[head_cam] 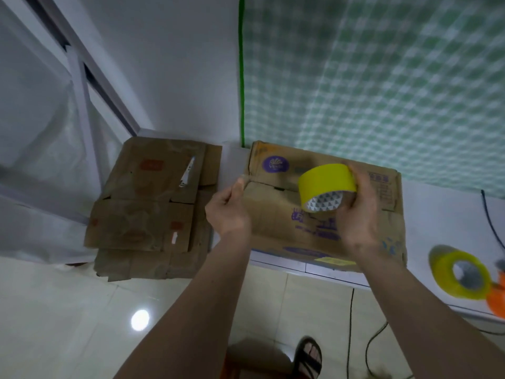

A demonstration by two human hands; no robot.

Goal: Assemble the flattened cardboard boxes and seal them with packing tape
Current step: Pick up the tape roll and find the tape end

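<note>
- Right hand (pixel 355 212) grips a yellow tape roll (pixel 326 186), fingers curled over its far rim, and holds it above the cardboard box (pixel 308 228).
- Left hand (pixel 228 206) is closed in a pinch, thumb against fingers, at the box's upper-left corner. A pulled tape strip between hand and roll is likely, but the blur does not let me confirm one.
- The box lies on a white table (pixel 437 214), against the green checked wall covering (pixel 382 77). Its printed face is up; flap edges show near the far side.
- A stack of flattened boxes (pixel 147 206) lies to the left, lower down, well apart from both hands and untaped.
- A second tape roll (pixel 459 272) lies on the table at the right, beside an orange object (pixel 497 294) too blurred to identify.
- Judgement: the step in hand is taping this box, at its start; the stack is outstanding.
- Next move calls for anchoring the tape end on the left edge, then drawing the roll rightward along the seam under steady tension.
</note>
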